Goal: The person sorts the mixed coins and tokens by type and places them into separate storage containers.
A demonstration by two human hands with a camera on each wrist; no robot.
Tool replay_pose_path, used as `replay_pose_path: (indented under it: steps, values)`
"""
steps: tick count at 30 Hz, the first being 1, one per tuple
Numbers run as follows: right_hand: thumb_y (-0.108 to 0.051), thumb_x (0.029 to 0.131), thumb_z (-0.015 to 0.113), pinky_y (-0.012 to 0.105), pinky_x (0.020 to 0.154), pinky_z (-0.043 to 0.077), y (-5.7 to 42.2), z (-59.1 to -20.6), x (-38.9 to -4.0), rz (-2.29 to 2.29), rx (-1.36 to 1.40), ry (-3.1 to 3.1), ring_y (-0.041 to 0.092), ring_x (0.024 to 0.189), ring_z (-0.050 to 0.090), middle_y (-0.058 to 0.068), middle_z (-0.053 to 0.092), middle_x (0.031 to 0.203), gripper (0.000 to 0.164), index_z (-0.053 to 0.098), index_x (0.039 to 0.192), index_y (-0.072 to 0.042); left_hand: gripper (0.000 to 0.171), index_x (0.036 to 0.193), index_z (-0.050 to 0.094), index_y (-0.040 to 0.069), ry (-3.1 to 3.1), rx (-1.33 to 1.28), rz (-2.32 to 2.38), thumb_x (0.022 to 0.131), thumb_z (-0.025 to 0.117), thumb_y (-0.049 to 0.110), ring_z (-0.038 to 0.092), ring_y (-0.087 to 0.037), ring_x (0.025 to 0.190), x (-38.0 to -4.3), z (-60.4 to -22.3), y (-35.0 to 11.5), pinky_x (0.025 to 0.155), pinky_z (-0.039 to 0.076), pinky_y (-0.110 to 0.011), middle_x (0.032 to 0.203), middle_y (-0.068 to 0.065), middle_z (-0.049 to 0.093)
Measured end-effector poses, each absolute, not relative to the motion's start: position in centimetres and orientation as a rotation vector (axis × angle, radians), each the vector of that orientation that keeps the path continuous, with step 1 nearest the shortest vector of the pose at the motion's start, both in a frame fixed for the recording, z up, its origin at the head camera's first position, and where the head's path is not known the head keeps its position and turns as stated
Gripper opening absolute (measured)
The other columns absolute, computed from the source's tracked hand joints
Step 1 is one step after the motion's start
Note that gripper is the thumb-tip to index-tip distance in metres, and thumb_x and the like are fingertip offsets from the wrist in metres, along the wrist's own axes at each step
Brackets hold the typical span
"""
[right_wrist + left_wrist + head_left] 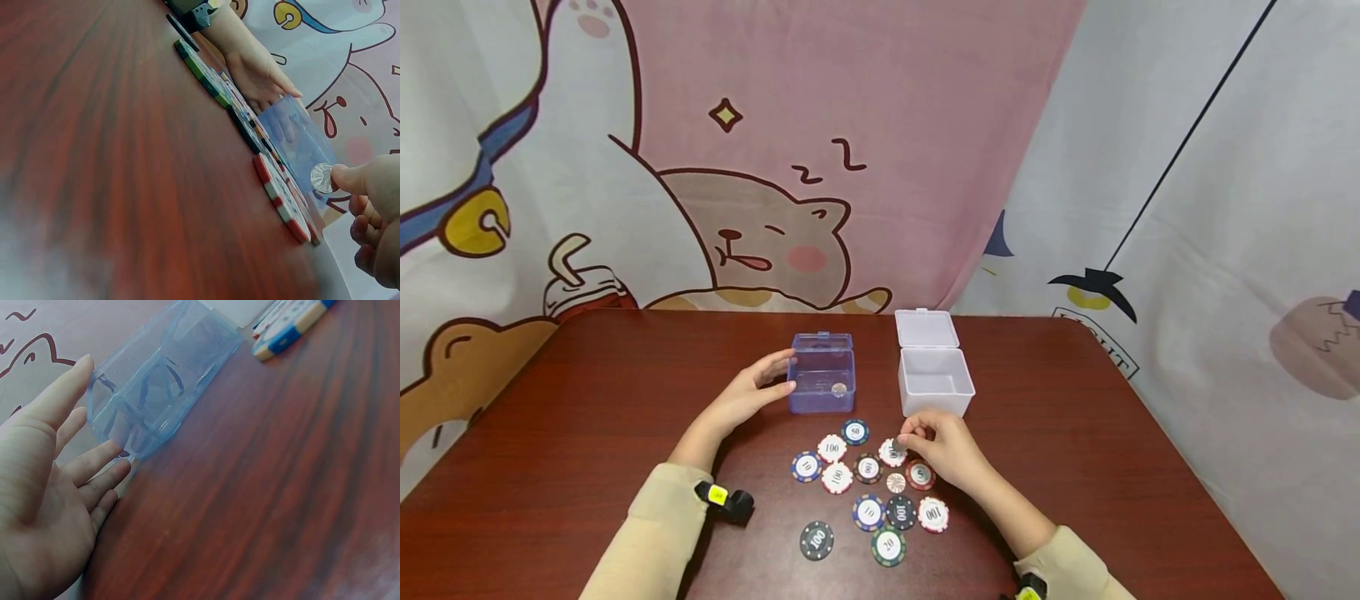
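In the head view, my left hand (pixel 748 396) rests its fairly straight fingers and thumb against the left side of a clear blue plastic box (pixel 822 403). The box's lid stands raised at the back, and a silver coin (pixel 838 389) shows in it. My right hand (pixel 946 450) pinches another silver coin (pixel 323 179) between thumb and index finger, held above the poker chips just in front of the white box. A white 100 chip (pixel 889 455) lies under that hand. Near it, a loose coin (pixel 896 482) lies on the table.
A white plastic box (pixel 936 402) with its lid up stands right of the blue one. Several poker chips lie in front of both, among them a green 20 chip (pixel 889 546) and a black 100 chip (pixel 816 541). The table (pixel 1112 467) is dark red wood.
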State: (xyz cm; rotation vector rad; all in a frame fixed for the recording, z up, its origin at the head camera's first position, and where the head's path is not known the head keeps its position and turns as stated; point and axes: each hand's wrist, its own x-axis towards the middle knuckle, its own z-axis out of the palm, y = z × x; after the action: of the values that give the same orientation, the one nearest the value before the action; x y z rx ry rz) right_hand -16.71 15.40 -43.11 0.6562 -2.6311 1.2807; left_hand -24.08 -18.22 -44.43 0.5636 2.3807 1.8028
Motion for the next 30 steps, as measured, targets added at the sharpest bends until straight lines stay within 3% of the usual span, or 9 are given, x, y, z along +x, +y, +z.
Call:
replay_pose_path:
  steps: [11, 20, 30]
  values:
    - [-0.008, 0.08, 0.076, 0.021, 0.051, 0.035, 12.8, -42.0, -16.9, 1.339, 0.679, -2.605, 0.006, 0.059, 0.043, -0.01, 0.046, 0.062, 0.015, 0.065, 0.074, -0.016, 0.06, 0.146, 0.037, 0.007, 2.388, 0.548, 1.796, 0.092, 0.063, 0.012, 0.037, -0.039, 0.131, -24.0, -44.4, -18.1, 0.105, 0.024, -0.058, 0.143, -0.022, 0.042]
    - [-0.005, 0.08, 0.076, 0.021, 0.052, 0.037, 10.8, -40.7, -17.2, 1.399, 0.637, -2.517, 0.008, 0.062, 0.045, -0.009, 0.047, 0.065, 0.015, 0.065, 0.074, -0.014, 0.06, 0.144, 0.036, -0.004, 2.393, 0.565, 1.772, 0.092, 0.062, 0.009, 0.037, -0.045, 0.129, -22.4, -41.8, -17.6, 0.103, 0.024, -0.061, 0.14, -0.03, 0.04]
    - [-0.007, 0.082, 0.075, 0.021, 0.053, 0.034, 8.8, -40.0, -18.2, 1.467, 0.509, -2.465, 0.009, 0.06, 0.044, -0.007, 0.046, 0.063, 0.012, 0.066, 0.075, -0.012, 0.059, 0.144, 0.036, -0.003, 2.391, 0.556, 1.769, 0.092, 0.062, 0.007, 0.037, -0.045, 0.129, -21.9, -41.0, -17.4, 0.104, 0.024, -0.061, 0.14, -0.03, 0.04]
